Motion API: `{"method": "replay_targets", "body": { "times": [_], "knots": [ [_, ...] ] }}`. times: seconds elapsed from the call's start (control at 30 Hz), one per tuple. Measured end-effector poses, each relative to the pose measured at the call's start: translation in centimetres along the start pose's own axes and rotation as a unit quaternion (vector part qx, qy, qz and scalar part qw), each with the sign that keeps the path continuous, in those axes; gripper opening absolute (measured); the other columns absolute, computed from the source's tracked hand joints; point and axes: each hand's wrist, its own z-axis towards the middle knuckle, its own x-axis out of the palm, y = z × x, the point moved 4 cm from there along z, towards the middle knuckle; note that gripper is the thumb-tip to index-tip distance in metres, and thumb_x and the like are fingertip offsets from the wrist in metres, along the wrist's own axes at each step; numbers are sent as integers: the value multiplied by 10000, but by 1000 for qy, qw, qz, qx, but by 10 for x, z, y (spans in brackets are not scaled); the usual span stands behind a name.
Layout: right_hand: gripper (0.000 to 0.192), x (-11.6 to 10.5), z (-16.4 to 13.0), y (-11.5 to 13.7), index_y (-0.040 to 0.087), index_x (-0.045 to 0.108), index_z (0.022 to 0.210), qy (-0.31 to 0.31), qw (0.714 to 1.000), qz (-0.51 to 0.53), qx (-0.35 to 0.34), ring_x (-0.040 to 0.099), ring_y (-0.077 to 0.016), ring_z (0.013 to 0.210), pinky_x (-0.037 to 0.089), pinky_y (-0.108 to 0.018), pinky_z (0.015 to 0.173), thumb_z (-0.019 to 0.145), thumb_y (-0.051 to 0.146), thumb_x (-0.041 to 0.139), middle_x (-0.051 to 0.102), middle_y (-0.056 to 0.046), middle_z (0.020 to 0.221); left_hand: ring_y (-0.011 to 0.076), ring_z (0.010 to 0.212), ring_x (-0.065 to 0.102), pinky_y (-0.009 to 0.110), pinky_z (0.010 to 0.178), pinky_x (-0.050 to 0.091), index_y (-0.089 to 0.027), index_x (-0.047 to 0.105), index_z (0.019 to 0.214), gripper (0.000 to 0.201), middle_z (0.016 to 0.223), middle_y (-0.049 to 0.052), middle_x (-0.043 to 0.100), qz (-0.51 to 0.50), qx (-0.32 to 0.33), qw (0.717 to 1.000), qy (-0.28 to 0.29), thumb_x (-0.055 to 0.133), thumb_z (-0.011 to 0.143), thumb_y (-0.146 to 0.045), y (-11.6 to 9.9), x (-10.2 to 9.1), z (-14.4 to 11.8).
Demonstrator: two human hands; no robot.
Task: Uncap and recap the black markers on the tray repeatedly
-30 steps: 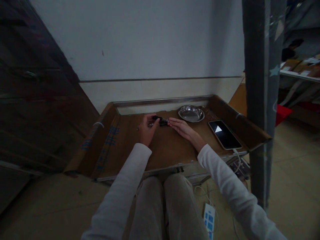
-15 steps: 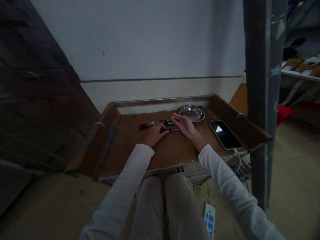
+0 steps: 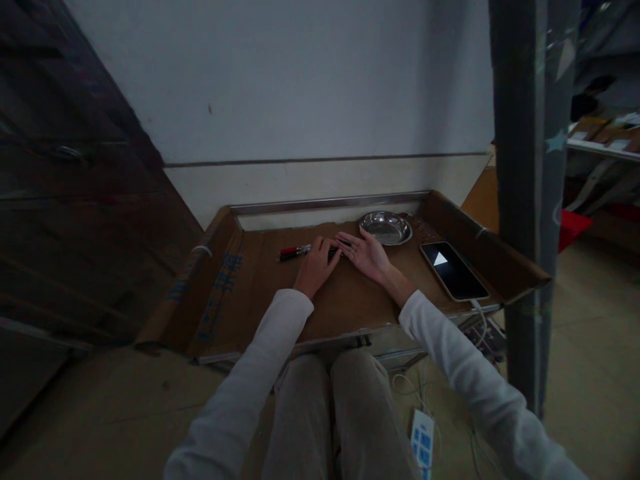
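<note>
Now, an entry on what has shifted. A second ago both your hands held a small dark piece together, raised a little above the table [image 3: 260, 293]. Half a second ago they had come down, and pens lay on the cardboard. At this moment your left hand [image 3: 316, 268] lies palm down, fingers loosely spread and gripping nothing that shows, with its fingertips touching the near end of the dark pen [image 3: 334, 251]. Your right hand [image 3: 367, 255] lies just beside it, palm down, fingers extended and flat; whether they pinch anything I cannot tell.

Items on the table:
- Red and black pen [image 3: 294, 252]: lying flat, left of both hands, apart from the left fingertips; it has stayed where it was half a second ago.
- Dark pen: lying between the two hands, largely covered by them.
- Metal dish [image 3: 386, 228]: at the far edge, just beyond the right hand, untouched.
- Phone [image 3: 454, 270]: to the right, screen lit, a cable running off its near end.

Judgement: the handling has passed from holding up to laying down or sorting on the surface.

Hard to make out:
- The light is dim, so pen caps and tips blur together.
- How many dark pens lie under the hands cannot be counted.
- The dish's contents are unreadable.
- The white power strip [image 3: 423, 443] on the floor is cut off at the bottom edge.
</note>
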Motion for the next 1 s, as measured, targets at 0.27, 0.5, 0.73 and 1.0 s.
{"method": "replay_targets", "body": {
  "times": [0.27,0.5,0.73,1.0],
  "knots": [
    [468,15,-6,-4,168,616,1004,52,994,-98,-2,608,-167,969,527,-289,815,940,468,263,658,-80,1044,186,957,546,342,896,447,-178,552,947,176,975,62,546,-13,32,999,16,463,911,-326,-8,5,2],
    [275,-3,1,-2,205,638,1048,19,967,-216,-136,576,-161,1093,435,-319,983,790,291,601,641,-51,1155,158,836,542,303,813,456,-178,537,917,94,909,38,529,-31,-1,1000,1,492,889,-256,-3,-3,-2],
    [327,-8,-21,3,245,634,1126,52,762,-570,-303,572,-171,1119,386,-371,1040,850,201,465,642,-33,1163,153,821,529,290,782,449,-191,467,810,56,861,22,511,-59,13,998,-7,504,845,-170,8,-6,-6],
    [464,-10,-27,-2,233,541,1227,65,704,-637,-308,542,-161,1152,402,-354,1023,800,84,439,599,-37,1220,147,800,557,306,787,468,-195,518,993,164,885,25,560,-113,-6,993,45,464,851,-132,10,-1,-8]
  ]
}}
